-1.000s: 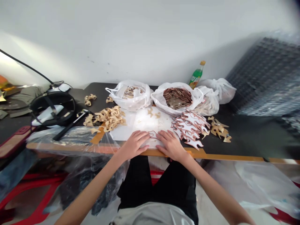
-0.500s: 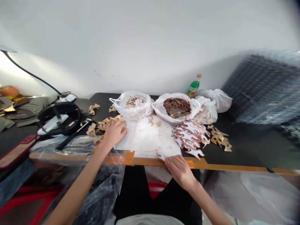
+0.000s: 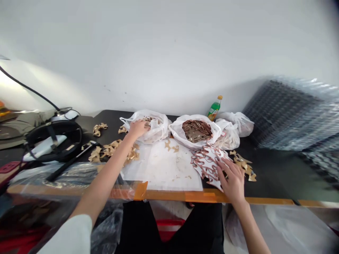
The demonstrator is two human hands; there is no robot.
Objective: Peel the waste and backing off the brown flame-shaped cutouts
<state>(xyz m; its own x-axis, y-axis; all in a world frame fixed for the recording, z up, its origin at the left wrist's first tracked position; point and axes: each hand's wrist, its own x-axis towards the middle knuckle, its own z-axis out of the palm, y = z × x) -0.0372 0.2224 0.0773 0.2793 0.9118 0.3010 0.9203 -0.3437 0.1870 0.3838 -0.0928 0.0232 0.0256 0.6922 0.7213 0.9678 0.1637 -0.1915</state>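
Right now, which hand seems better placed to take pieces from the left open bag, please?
Probably the left hand, at the mouth of that bag; the right hand is over the white-faced pieces.

Pale wall (image 3: 169, 53) across top. Black, slender curved lamp arm (image 3: 29, 86) at left edge; light glow on wall beside it. Below, black round headgear (image 3: 72, 135), white object (image 3: 47, 148) inside it. Red-edged phone (image 3: 10, 167) cut off at far left. Black-handled tool (image 3: 66, 165) lying aslant, left of centre. Green bottle (image 3: 214, 108), yellow cap, right of centre, near wall. Dark stack (image 3: 286, 116) under bubble wrap, right edge. Red seat (image 3: 169, 225), bottom centre.
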